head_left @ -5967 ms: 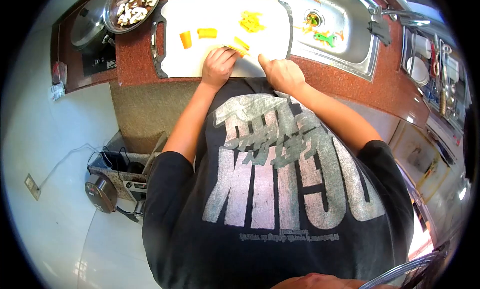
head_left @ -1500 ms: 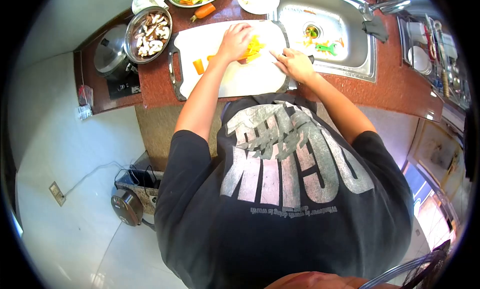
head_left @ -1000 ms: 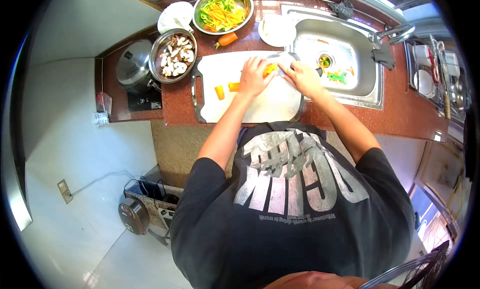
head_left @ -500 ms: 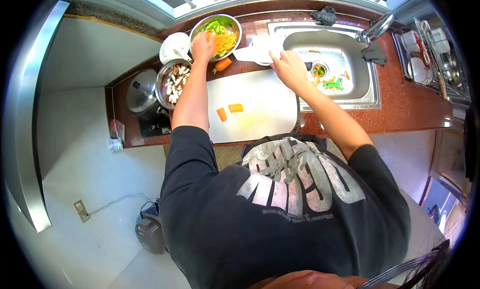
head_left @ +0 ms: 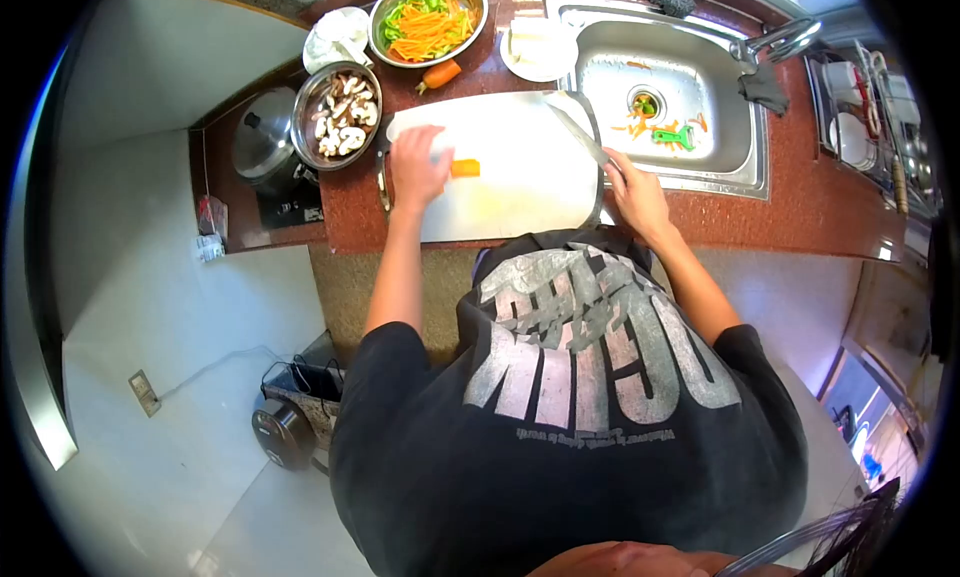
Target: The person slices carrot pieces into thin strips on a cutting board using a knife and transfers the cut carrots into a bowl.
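Flanking left hand (head_left: 418,169), apparently: carrot chunk (head_left: 466,168)

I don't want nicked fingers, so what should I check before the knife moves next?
1. Knife held by its handle: ok, in the right hand.
2. Left hand clear of the blade: ok, across the board.
3. Left hand's grip: cannot tell, fingers blurred.
4. Carrot piece on the board: ok, beside the left hand.
5. Strips off the board: ok, in the bowl.
6. Sink cleared: not ok, peeler inside.
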`<state>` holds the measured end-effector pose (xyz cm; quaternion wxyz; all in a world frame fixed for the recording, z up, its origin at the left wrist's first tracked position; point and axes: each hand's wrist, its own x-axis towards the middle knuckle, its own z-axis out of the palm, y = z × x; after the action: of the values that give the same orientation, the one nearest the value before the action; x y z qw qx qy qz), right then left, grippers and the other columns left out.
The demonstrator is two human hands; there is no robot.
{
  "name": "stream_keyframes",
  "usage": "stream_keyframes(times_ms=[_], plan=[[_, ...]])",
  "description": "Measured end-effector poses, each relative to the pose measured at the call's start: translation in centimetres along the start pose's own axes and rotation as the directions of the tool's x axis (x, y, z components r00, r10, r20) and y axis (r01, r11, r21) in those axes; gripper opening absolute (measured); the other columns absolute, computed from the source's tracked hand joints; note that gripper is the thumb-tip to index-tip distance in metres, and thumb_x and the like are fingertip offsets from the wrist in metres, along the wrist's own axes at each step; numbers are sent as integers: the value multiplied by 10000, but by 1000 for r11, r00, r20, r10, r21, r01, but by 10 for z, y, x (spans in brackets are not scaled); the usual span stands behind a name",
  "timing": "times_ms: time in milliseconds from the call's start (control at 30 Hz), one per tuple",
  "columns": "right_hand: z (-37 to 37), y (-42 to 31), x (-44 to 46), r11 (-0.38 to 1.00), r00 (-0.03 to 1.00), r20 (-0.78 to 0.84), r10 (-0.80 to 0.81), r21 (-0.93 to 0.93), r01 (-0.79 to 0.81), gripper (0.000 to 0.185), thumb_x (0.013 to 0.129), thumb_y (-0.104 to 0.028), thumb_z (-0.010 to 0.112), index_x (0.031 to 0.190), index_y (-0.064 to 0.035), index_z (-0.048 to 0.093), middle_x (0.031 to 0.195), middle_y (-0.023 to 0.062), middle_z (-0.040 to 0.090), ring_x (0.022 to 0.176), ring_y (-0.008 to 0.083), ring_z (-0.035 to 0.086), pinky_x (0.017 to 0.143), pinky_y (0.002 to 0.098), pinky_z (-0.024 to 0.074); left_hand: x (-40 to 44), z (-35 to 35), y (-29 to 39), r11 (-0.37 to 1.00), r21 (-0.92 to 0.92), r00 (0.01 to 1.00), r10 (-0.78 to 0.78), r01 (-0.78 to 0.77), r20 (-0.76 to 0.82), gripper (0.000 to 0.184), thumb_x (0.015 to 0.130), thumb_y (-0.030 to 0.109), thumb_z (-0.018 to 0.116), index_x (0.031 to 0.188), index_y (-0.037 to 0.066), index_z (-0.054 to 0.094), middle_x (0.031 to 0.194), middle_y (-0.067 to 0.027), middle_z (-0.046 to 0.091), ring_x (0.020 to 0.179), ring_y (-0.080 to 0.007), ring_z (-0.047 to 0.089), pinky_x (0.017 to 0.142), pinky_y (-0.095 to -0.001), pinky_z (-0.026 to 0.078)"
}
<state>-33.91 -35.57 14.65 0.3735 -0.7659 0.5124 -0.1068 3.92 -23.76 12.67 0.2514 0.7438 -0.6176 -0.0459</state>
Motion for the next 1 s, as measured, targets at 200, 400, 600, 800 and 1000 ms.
stream_keyframes(times_ms=[200,400,600,800,1000], plan=[[22,9,8,990,991,-6,-135,-36,134,227,1050,-243,595,1070,-37,688,968,233,674,933,459,674,811,514,536,-45,10,24,995,84,983,36,-52,181,455,763,169,841,1192,93,711,1215,-79,650,1204,-279,571,1080,-448,398],[33,1,19,975,979,43,-202,-86,205,212,1037,-210,600,1056,-16,683,1043,222,654,945,444,662,816,525,526,-37,13,27,996,77,976,21,-39,218,277,769,112,822,1028,100,724,1024,-62,676,1081,-267,609,1010,-438,423],[39,-3,18,974,976,64,-210,-73,215,178,1017,-179,605,1014,-13,669,1003,233,679,942,457,665,809,530,523,-24,32,48,985,-142,940,-45,98,337,134,815,156,770,932,93,749,883,-75,717,953,-287,668,941,-437,469],[45,-16,19,958,958,103,-269,-76,277,167,1002,-162,609,970,1,622,929,266,667,902,482,654,778,542,508,-13,54,52,986,-161,934,8,53,358,161,824,151,733,976,104,758,953,-87,727,1011,-311,668,938,-457,488],[41,-17,18,980,980,120,-158,-105,171,174,993,-170,607,939,-5,620,942,267,682,904,495,656,784,566,514,-30,45,65,983,-164,970,-45,86,240,309,807,149,775,1112,114,736,1144,-85,675,1148,-303,608,992,-444,465]])
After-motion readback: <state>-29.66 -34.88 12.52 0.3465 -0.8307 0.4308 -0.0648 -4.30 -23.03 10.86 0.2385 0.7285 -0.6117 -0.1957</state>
